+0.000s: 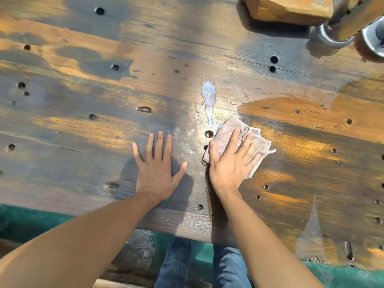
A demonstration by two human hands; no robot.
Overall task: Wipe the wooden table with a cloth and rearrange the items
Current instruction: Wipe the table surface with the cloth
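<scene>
Wooden surface (83,125), plank-built and dotted with round holes, shows uneven finish: the left portion reads dull and grey-brown, with no sign of wiping visible. Left hand (154,165) lies flat on the boards near the front edge, fingers spread and straight, grasping nothing; judged to be bracing. Just right of it, a whitish liquid streak (208,96) runs toward a hole and ends close beside the cloth (230,129). That cloth, pinkish and folded, sits at centre-right, pressed down under the right hand (230,161), whose fingers lie extended over it rather than curled round it. Further right, the wood shows curved-edged patches, which could be wet marks from wiping passes. At the far right rear stand a wooden block (291,9) and metal vessels (330,36), partly cut off by the frame. Assessment: wiping is under way; the streak and left portion remain, and rearranging appears not yet begun.
</scene>
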